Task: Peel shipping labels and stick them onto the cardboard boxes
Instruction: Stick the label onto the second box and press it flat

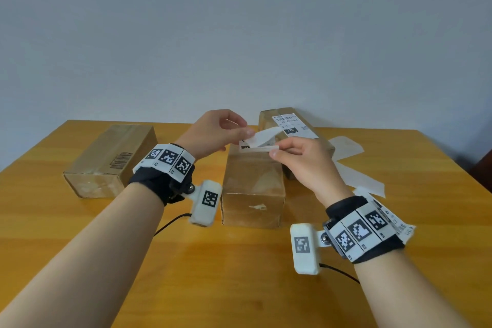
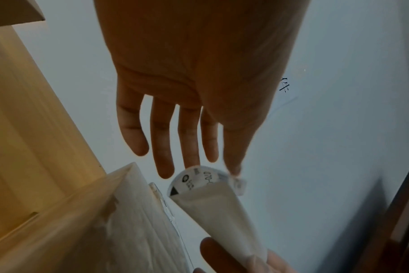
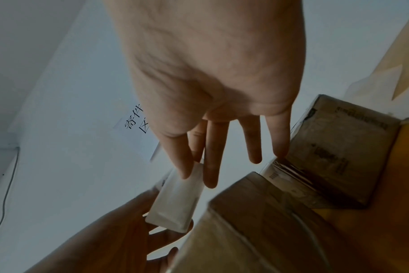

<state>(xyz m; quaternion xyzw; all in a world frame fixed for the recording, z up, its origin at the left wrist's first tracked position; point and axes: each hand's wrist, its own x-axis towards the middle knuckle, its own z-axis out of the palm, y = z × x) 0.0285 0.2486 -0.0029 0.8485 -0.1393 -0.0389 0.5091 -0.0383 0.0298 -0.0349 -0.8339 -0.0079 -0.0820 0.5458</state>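
Shipping label, white printed paper (image 1: pixel 262 138), half-peeled above middle brown cardboard box (image 1: pixel 253 184): pinched by left hand (image 1: pixel 213 132) and right hand (image 1: pixel 300 160). Risk: adhesive folding onto itself, tearing.

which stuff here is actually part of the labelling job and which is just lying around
Part of the job:
- label being peeled, pinched by left hand and right hand
- middle box, under the hands
- left box, no shipping label showing
- far box, already labelled

Lying about:
- loose backing sheets on the table
- printed sheets by the right wrist
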